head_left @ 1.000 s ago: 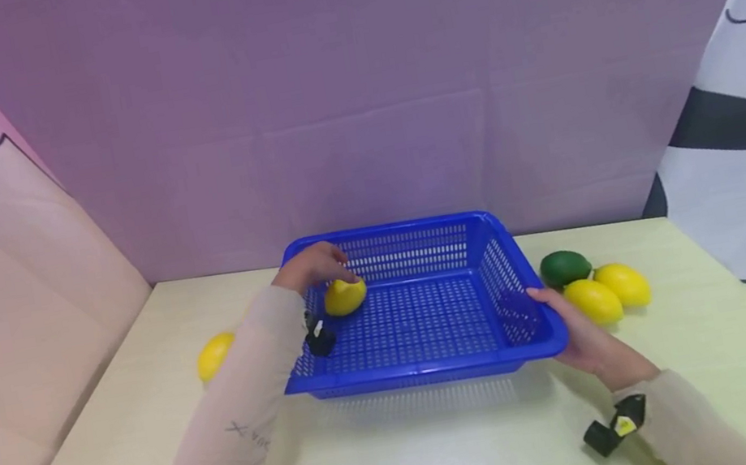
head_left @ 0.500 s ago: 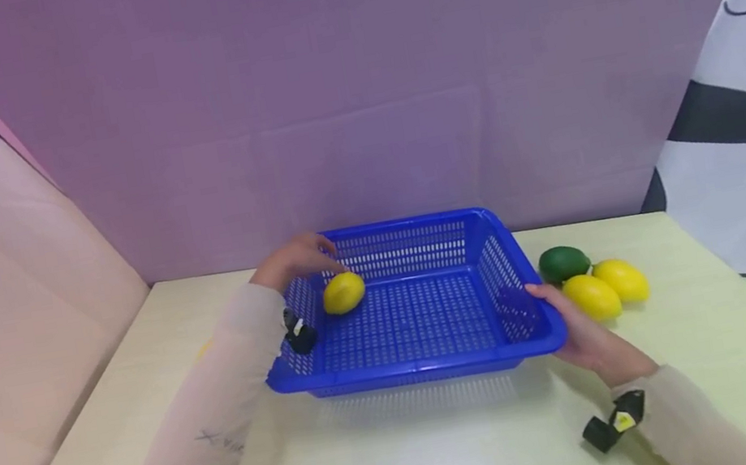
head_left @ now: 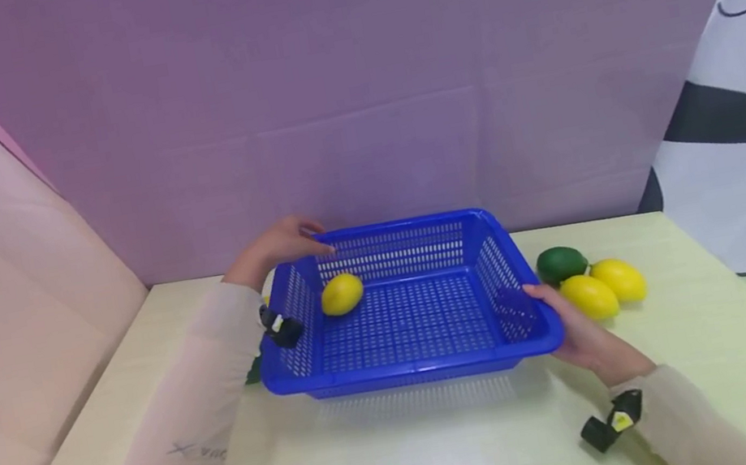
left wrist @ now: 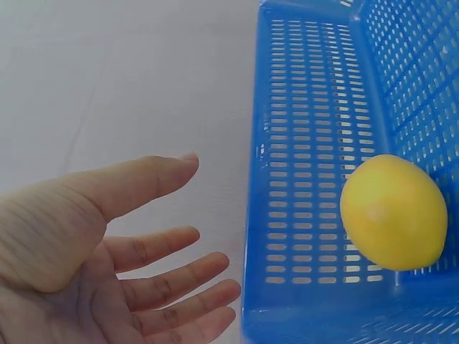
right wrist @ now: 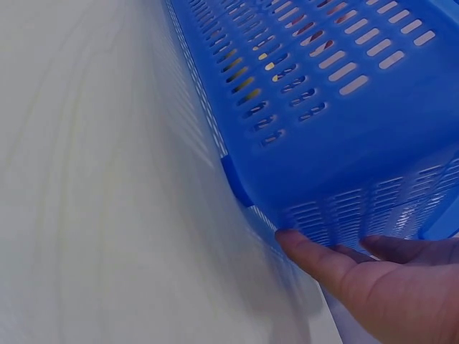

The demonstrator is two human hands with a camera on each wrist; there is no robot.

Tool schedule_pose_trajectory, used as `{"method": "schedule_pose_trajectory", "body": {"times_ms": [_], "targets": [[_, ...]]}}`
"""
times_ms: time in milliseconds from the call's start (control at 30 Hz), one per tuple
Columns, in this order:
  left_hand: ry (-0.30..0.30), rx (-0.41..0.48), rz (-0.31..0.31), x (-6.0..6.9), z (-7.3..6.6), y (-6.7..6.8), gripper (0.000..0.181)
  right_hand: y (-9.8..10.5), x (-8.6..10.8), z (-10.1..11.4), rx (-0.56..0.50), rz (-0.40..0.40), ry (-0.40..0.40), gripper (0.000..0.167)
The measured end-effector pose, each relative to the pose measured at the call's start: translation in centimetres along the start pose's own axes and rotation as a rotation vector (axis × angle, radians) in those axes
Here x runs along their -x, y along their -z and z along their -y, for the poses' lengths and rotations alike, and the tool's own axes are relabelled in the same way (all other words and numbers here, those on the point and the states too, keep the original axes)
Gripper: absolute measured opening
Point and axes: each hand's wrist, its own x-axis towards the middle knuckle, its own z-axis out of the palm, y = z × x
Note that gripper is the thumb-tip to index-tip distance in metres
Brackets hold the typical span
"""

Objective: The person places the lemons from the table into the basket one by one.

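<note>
A blue plastic basket (head_left: 414,368) with slotted walls stands in the middle of the table. One yellow lemon (head_left: 342,294) lies inside it near the left wall, also large in the left wrist view. My left hand (head_left: 282,245) hovers by the basket's back left corner, fingers spread and holding nothing; in the left wrist view a gap separates it from the basket wall. My right hand (head_left: 583,337) grips the basket's right side, thumb over the rim. In the right wrist view, its fingertips (right wrist: 290,240) touch the outside of the basket.
Right of the basket sit a dark green fruit (head_left: 560,265) and two lemons (head_left: 590,297). Partly hidden behind my left arm are another dark green thing (head_left: 254,371) and a bit of yellow (head_left: 267,299). A purple cloth backdrop (head_left: 366,102) rises behind the table (head_left: 410,456).
My left hand has let go of the lemon inside the basket and moved left and up, out over the rim. My right hand keeps its grip on the basket.
</note>
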Motion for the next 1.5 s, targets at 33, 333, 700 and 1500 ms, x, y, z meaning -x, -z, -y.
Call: {"method": "schedule_pose_trajectory", "body": {"times_ms": [33, 333, 700, 1500], "targets": [[-0.001, 0.002, -0.001, 0.1, 0.0, 0.1, 0.056, 0.0, 0.0, 0.0, -0.001, 0.003, 0.002, 0.058], [0.024, 0.013, -0.058, 1.2, 0.3, 0.7, 0.057, 0.0, -0.1, -0.1, -0.004, -0.005, -0.008, 0.061], [0.051, 0.015, -0.141, 2.8, 1.1, 1.2, 0.051, 0.2, -0.1, -0.1, 0.016, 0.023, 0.007, 0.061], [0.098, -0.067, -0.194, 4.4, 6.4, 1.9, 0.051, 0.2, -0.1, -0.1, 0.018, 0.006, 0.003, 0.064]]}}
